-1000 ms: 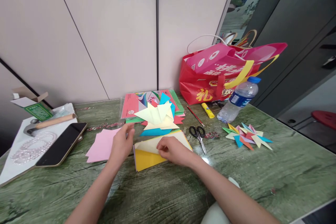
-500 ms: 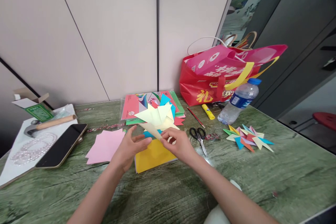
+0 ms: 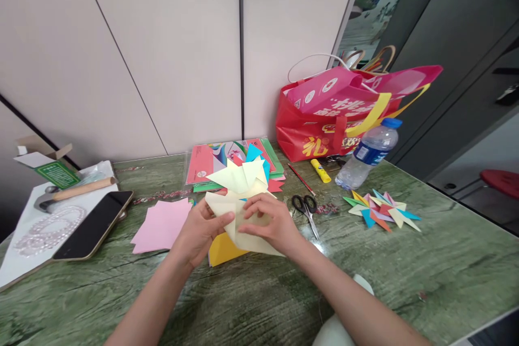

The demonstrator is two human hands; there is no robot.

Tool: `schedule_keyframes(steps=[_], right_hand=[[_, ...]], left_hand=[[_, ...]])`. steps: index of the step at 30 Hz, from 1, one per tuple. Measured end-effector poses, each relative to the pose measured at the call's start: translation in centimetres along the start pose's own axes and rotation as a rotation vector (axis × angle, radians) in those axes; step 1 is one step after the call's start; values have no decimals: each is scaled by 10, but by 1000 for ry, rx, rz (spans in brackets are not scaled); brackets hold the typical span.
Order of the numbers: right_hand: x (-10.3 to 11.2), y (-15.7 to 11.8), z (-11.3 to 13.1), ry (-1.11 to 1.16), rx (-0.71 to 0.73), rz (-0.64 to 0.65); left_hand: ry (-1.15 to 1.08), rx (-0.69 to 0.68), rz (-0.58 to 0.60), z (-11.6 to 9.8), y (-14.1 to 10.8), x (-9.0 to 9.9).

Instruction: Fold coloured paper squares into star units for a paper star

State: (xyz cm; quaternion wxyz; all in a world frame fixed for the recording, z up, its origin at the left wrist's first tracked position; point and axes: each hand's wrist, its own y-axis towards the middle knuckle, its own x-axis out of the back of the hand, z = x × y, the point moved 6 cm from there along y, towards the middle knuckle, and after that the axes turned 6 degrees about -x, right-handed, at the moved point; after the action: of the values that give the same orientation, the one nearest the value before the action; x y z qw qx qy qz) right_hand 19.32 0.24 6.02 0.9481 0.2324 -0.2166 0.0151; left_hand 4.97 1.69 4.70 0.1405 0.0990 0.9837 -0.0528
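Note:
A cream sheet of paper (image 3: 227, 211) with a crease is tilted up above the table. My left hand (image 3: 205, 224) is closed on its left side, thumb on the upper face and fingers behind. Over the right part hovers my right hand (image 3: 270, 221), its thumb and curved fingers apart, with paper showing between them; whether the fingertips touch it I cannot tell. Beneath the sheet lies yellow paper (image 3: 225, 251), partly covered. Just behind are folded pale-yellow pieces (image 3: 243, 175) and blue folded paper (image 3: 254, 152).
Pink sheets (image 3: 162, 225), a phone (image 3: 95, 225) and a hammer (image 3: 81, 190) lie left. Scissors (image 3: 308, 213), a pencil (image 3: 300, 178), a glue stick (image 3: 320, 171), a bottle (image 3: 368, 154) and folded paper stars (image 3: 381, 210) are right. A red bag (image 3: 304, 130) stands behind.
My left hand has gone from open to gripping the cream paper. The sheet has been turned and spread toward me, and my right hand's pinch has loosened.

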Motion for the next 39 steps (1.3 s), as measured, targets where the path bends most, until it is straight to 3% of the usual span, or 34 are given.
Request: schedule_keyframes(steps=[2, 4, 10, 16, 27, 35, 39], right_hand=[[9, 1, 1, -8, -13, -95], [11, 1, 2, 24, -35, -111], [-6, 0, -11, 288, -285, 59], [-14, -1, -15, 457, -369, 136], [-15, -3, -15, 531, -380, 161], [-9, -2, -18, 458, -395, 174], [-10, -3, -21, 468, -423, 194]], left_hand=[[41, -10, 3, 1, -1, -2], [83, -17, 13, 1, -3, -5], [230, -52, 26, -4, -8, -15], [332, -76, 3, -5, -7, -13], [246, -10, 18, 5, -5, -10], [236, -37, 108, -11, -3, -4], [232, -16, 75, -11, -1, 0]])
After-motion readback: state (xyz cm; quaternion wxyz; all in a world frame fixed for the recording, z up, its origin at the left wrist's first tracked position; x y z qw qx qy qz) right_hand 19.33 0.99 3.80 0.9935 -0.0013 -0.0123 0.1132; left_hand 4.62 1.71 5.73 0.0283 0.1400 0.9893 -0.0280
